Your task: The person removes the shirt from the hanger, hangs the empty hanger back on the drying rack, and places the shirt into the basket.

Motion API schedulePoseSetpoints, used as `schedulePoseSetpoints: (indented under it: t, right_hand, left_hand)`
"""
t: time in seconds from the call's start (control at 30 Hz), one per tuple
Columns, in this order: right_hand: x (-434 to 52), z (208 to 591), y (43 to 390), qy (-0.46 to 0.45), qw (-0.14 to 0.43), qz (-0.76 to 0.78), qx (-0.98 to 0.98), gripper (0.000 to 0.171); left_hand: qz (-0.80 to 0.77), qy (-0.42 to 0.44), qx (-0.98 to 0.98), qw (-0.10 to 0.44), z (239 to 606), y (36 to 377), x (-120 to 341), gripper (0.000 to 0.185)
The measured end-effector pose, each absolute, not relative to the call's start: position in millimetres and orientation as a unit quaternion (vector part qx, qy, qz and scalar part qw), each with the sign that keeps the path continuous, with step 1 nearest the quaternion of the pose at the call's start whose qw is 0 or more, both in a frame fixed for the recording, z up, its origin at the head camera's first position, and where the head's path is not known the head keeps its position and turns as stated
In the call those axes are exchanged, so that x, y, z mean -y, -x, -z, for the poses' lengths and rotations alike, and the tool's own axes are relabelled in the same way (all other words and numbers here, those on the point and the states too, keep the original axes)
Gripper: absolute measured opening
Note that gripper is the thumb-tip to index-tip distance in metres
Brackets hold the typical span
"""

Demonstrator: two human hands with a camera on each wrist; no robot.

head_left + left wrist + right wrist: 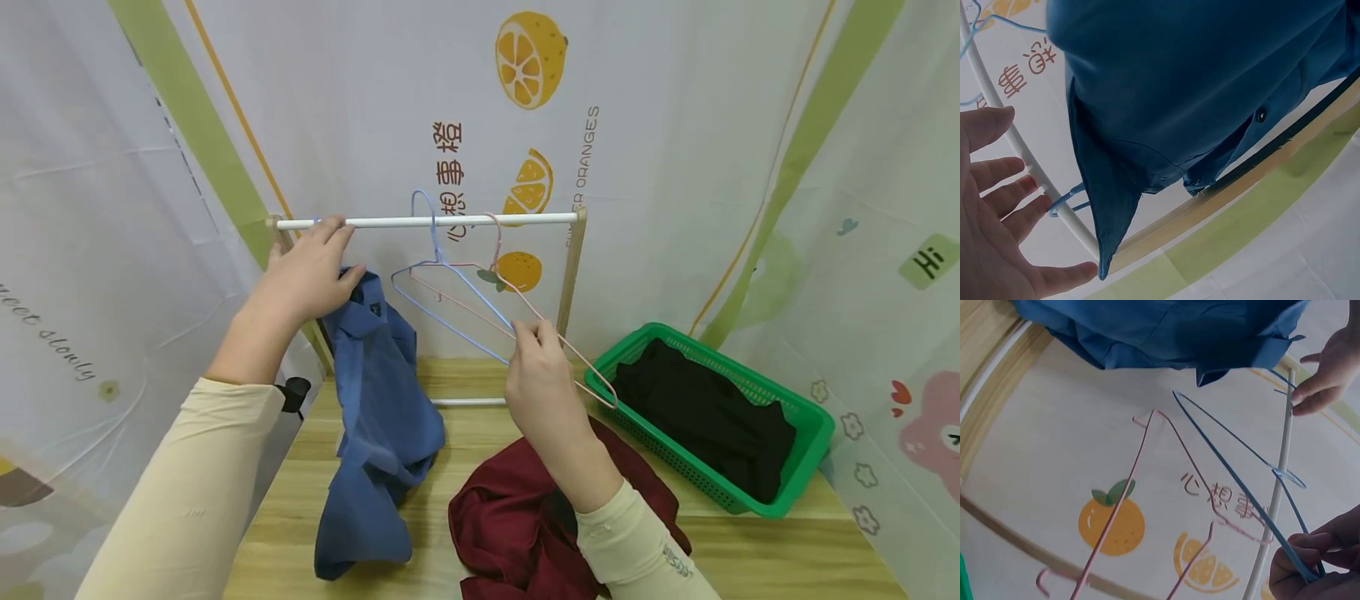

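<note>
Two wire hangers, a blue hanger (pixel 450 292) and a pink hanger (pixel 525 308), are being hung on the white rail (pixel 427 222) of a small wooden rack standing at the far edge of the table (pixel 750 550). The lower corner of the blue hanger is being pinched by the fingers of the right hand (pixel 543 379), so this grip is being clenched on the wire; in the right wrist view the thin blue wire is seen running into the curled fingers (pixel 1310 550). The pink hanger is hanging just beside it, touching or crossing it. The left hand (pixel 307 271) is being held at the left end of the rail, its fingers straight and relaxed, the fingertips (pixel 997 169) touching the rail; this grip is released. A blue shirt (pixel 378 417) is hanging just under this hand, its lower part lying on the table. A dark red garment (pixel 517 517) is lying at the near edge, under the right forearm. A green basket (pixel 810 433) with black clothing (pixel 705 417) inside is standing at the right edge.
</note>
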State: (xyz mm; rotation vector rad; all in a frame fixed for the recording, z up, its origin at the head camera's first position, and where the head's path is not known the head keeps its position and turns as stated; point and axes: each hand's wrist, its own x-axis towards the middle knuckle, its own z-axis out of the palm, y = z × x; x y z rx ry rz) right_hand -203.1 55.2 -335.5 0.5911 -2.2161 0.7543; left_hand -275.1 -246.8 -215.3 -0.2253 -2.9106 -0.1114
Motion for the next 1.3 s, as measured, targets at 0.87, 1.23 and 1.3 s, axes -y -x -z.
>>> schedulePoseSetpoints:
  t: [0.87, 1.23, 1.3]
  right_hand:
    - [-29, 356, 204, -0.215, 0.231, -0.357, 0.879, 0.031]
    - [-30, 358, 205, -0.214, 0.218, -0.343, 0.888, 0.033]
    - [-30, 358, 205, -0.213, 0.211, -0.341, 0.891, 0.033]
  left_hand:
    - [0.051, 0.075, 0.992, 0.088, 216, 273, 240, 0.076]
    - [0.033, 0.098, 0.988, 0.118, 214, 266, 238, 0.07]
    - [0.027, 0.099, 0.988, 0.115, 212, 261, 234, 0.067]
